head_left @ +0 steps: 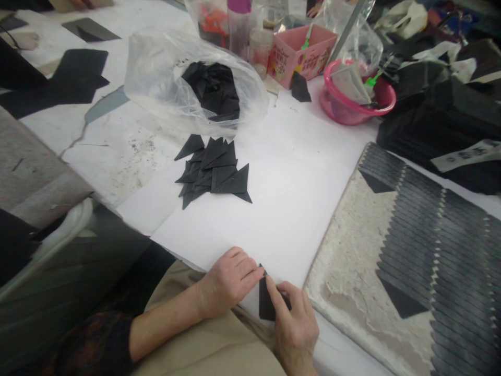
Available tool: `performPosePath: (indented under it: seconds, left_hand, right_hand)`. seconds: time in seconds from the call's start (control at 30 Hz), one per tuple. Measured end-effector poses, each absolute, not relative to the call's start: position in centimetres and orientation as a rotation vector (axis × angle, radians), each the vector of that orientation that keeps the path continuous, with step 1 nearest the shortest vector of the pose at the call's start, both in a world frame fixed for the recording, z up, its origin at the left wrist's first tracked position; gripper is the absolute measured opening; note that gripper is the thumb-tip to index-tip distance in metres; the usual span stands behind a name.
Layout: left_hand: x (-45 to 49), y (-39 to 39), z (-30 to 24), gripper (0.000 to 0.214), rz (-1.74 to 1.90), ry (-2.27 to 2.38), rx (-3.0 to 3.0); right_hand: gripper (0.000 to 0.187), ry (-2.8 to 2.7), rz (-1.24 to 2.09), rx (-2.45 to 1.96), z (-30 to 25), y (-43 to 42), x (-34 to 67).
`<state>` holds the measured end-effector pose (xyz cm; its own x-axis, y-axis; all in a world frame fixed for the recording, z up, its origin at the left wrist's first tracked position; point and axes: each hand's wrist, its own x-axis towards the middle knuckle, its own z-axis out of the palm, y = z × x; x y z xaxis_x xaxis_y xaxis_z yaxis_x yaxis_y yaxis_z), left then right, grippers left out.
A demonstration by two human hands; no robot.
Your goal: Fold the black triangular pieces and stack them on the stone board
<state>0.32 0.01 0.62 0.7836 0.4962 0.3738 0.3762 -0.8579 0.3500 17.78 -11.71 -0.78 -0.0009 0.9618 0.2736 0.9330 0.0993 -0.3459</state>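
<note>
At the near edge of the white-covered table lies a small flat black piece (266, 303), its material hard to tell, with a pointed upper end. My left hand (229, 282) is closed, fingertips pressed together at that pointed end. From the other side my right hand (296, 324) grips the same piece, index finger stretched along it and the other fingers curled; part of the piece is hidden beneath them. Farther up the table is a loose pile of similar black pointed pieces (215, 172). To the right, overlapping rows of black pieces (418, 230) cover a worn pale board (340, 250).
Behind the pile, a clear plastic bag (152, 78) holds more black pieces. A pink box (279, 57), a pink bowl (340, 112) and a purple-capped bottle (238, 31) stand at the back. Another person's hand (25, 40) shows at upper left, near larger black sheets (78, 73).
</note>
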Motion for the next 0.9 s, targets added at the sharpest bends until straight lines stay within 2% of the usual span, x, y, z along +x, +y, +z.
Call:
performPosePath:
  seconds: [0.5,0.9]
  left_hand:
    - [0.29,-0.12,0.48,0.017,0.661,0.678,2.727]
    - [0.28,-0.29,0.08,0.016,0.648,0.716,2.705]
  right_hand:
    - [0.045,-1.941,0.113,-1.892,-0.74,-11.82,17.53]
    - [0.039,-2.038,-0.014,-1.811,-1.1,-11.58,17.9]
